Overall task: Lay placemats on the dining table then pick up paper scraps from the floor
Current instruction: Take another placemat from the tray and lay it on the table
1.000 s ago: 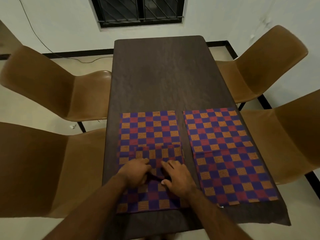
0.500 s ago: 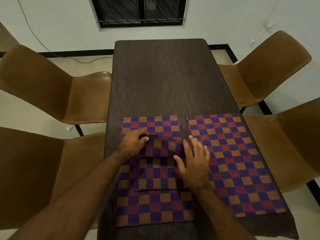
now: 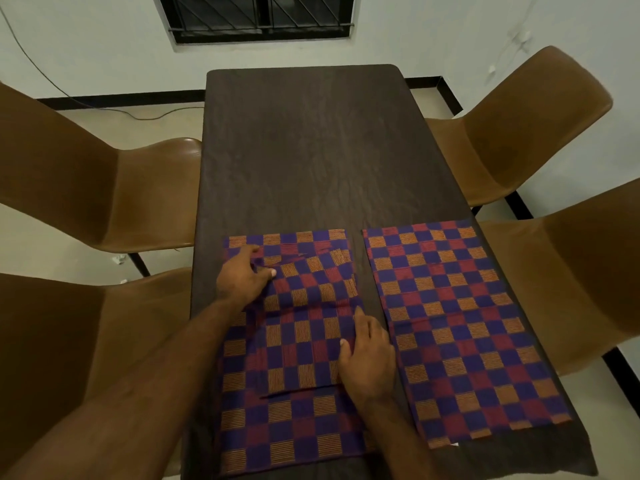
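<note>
Two purple, red and orange checked placemats lie side by side at the near end of the dark dining table [image 3: 311,150]. The right placemat [image 3: 457,327] lies flat and untouched. A third, partly folded placemat [image 3: 304,327] sits on top of the left placemat [image 3: 287,438]. My left hand [image 3: 242,278] pinches the folded mat's far left corner, thumb on top. My right hand [image 3: 367,355] holds its right edge, thumb on the cloth. Two small white paper scraps [image 3: 119,259] lie on the floor under the left chairs.
Four brown chairs surround the table: two on the left [image 3: 104,188], two on the right [image 3: 519,133]. The far half of the table is bare wood. A black cable [image 3: 145,116] runs along the floor by the far wall, below a barred window.
The folded mat has spread out longer toward me. My right hand has slid back along its right edge, and my left hand has shifted a little left at the far corner.
</note>
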`<state>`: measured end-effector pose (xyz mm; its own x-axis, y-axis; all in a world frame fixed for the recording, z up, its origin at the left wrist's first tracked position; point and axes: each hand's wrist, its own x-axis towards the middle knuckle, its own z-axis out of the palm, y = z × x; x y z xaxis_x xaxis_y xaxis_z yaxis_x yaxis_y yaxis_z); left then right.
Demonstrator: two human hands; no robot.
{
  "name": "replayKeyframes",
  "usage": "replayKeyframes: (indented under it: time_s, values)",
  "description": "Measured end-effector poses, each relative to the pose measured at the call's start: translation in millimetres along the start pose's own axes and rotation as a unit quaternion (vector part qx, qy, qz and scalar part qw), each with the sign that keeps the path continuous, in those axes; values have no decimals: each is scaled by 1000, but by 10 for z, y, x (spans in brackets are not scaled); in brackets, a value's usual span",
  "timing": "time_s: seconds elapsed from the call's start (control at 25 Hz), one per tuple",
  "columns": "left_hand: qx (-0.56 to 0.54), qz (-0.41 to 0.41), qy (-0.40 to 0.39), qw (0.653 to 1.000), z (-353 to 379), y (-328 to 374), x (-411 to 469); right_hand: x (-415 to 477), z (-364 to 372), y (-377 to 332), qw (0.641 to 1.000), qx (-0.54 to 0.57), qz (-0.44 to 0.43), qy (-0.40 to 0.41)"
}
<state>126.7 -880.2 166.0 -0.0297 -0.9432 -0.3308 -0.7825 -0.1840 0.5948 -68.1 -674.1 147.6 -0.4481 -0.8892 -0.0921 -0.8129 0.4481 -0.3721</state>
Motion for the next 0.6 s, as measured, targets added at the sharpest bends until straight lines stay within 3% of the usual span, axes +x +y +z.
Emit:
replayKeyframes:
  time_s: [0.2, 0.32, 0.4, 0.6]
  values:
    - [-216, -128, -1, 968, 11, -13, -119, 77, -9, -21, 997, 38, 59, -20]
    - [-262, -169, -43, 949, -1, 3, -145, 114, 32, 3, 991, 91, 97, -30]
    - [-252, -154, -62, 954, -35, 30, -134, 116, 52, 33, 983, 146, 106, -23]
    - [-103, -8, -26, 994, -206, 439, 35, -97, -32, -150, 957, 264, 115, -44]
